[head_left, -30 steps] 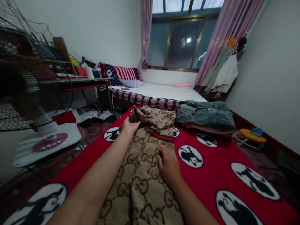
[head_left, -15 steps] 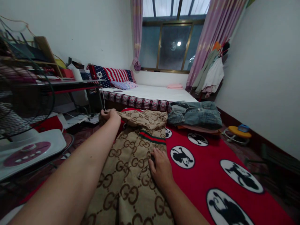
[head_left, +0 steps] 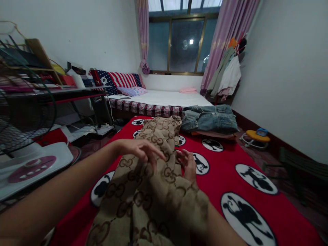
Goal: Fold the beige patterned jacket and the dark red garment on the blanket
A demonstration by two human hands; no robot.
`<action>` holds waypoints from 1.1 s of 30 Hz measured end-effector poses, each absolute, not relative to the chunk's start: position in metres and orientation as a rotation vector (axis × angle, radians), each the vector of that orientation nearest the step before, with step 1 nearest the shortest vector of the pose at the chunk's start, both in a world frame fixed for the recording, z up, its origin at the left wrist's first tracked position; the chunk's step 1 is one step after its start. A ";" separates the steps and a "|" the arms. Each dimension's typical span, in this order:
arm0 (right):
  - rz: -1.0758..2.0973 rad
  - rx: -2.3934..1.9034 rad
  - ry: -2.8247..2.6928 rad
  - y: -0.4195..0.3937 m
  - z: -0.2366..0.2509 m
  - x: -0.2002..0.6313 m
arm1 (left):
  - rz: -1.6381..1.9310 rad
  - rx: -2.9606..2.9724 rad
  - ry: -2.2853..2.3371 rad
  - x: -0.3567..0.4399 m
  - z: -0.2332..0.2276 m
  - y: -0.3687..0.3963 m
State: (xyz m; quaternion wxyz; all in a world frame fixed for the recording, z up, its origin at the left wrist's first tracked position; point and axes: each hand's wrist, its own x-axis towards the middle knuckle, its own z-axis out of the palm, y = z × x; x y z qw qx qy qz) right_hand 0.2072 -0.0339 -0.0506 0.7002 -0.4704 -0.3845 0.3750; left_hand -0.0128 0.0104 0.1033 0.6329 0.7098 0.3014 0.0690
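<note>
A tan garment (head_left: 156, 136) with a brown interlocked-letter pattern lies lengthwise on a red blanket (head_left: 212, 171) printed with black figures in white ovals. My left hand (head_left: 143, 152) is over the middle of the garment, palm down, its fingers loosely bent and apart. A blurred, sleeve-like part of the cloth falls across my right wrist and forearm. At the garment's right edge is my right hand (head_left: 188, 164), fingers curved and apart, with nothing visible in them. Only a sliver of the green and red stripe shows near its fingertips.
Folded denim clothing (head_left: 210, 118) lies on the blanket's far right. Behind is a bed (head_left: 164, 98) under a window. To the left are a cluttered desk (head_left: 77, 90) and a fan (head_left: 23, 112); to the right, a yellow stool (head_left: 257, 136) and a dark folding stool (head_left: 302, 167).
My left hand has let go of the garment's far left part and come nearer, to the right. That part now lies folded inward, across my right arm. My right hand has shifted right.
</note>
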 end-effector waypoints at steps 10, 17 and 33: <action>0.572 -1.060 -1.340 -0.039 -0.050 0.205 | 0.689 2.415 1.212 0.004 0.047 0.015; 0.292 -1.056 -1.636 -0.036 -0.054 0.205 | 1.295 1.942 1.445 0.005 0.009 0.064; 0.260 -1.263 -1.109 0.023 -0.011 0.241 | 1.329 2.482 1.015 0.026 -0.034 0.031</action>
